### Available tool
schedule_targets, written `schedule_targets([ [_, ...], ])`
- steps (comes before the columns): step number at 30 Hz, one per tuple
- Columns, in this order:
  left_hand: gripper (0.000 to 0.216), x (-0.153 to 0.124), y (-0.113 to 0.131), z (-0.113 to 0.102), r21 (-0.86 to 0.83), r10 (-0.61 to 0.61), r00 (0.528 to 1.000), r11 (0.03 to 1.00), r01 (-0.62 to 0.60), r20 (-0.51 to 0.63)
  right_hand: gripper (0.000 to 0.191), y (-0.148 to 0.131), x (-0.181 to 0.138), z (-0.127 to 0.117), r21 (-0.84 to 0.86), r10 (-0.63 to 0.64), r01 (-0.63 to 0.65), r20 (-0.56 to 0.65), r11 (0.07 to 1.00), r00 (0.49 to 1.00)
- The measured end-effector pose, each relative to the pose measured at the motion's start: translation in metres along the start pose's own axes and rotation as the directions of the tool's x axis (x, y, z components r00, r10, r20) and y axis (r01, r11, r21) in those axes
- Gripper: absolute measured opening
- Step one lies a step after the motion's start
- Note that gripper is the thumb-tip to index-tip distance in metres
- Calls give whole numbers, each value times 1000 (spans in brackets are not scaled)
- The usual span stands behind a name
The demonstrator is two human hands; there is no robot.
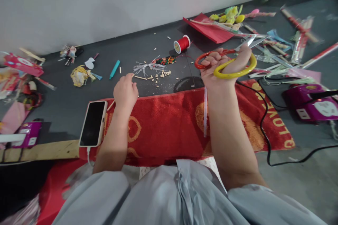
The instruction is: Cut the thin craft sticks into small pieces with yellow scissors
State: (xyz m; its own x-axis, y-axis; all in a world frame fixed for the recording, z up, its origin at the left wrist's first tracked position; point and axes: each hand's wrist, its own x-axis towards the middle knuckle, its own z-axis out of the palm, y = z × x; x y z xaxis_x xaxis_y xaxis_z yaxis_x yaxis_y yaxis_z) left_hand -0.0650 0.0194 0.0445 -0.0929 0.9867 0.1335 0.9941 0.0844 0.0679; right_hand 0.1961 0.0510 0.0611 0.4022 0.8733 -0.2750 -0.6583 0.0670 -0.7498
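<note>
My right hand is raised above the floor and closed through the red and yellow handles of a pair of scissors, blades pointing right. A thin pale strip hangs down below that hand. My left hand is closed on a thin wooden stick near the far edge of a red towel. Small cut wood bits and a white fringe bundle lie just beyond it.
A phone on a white cable lies on the towel's left end. A red thread spool, a teal marker, a red paper sheet, many wrapped sticks, a purple power strip and a black cable surround the spot.
</note>
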Motion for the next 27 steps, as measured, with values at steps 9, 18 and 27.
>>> schedule_targets([
  [9,43,1,-3,2,-8,32,999,999,-32,7,52,7,7,-3,54,-33,28,107,998,994],
  [18,46,-1,-1,3,-36,54,998,998,-55,-28,57,11,-8,11,167,120,-133,89,977,989],
  [27,41,-1,-4,0,4,-79,997,997,79,-22,57,18,-20,18,128,206,-222,127,967,970],
])
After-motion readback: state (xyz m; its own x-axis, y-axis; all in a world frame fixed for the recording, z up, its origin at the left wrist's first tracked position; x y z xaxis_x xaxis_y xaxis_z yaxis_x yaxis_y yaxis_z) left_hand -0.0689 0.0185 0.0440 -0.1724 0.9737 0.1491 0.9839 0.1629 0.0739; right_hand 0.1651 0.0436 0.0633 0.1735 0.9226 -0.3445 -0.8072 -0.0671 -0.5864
